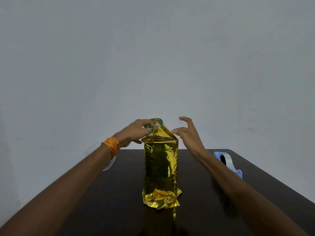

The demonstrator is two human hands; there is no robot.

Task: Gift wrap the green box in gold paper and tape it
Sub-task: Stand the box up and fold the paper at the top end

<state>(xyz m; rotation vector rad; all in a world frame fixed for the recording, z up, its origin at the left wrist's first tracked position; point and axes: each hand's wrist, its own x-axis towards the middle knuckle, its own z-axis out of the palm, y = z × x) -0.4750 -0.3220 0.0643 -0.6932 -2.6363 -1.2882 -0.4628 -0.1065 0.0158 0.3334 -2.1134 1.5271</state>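
A tall box stands upright on the dark table (105,201), covered in shiny gold paper (161,167). At its top a small bit of the green box (150,127) shows through the loose paper. My left hand (136,132) presses and pinches the paper flap at the top left edge. Just to the right of the top, my right hand (186,133) has its fingers spread and relaxed, with the fingertips near the gold flap; I cannot tell if they touch it. The paper's bottom end is crumpled outward on the table.
A blue tape dispenser (228,162) with a white roll sits at the table's right edge, behind my right forearm. Something white (109,165) lies partly hidden under my left wrist. A bare grey wall stands behind.
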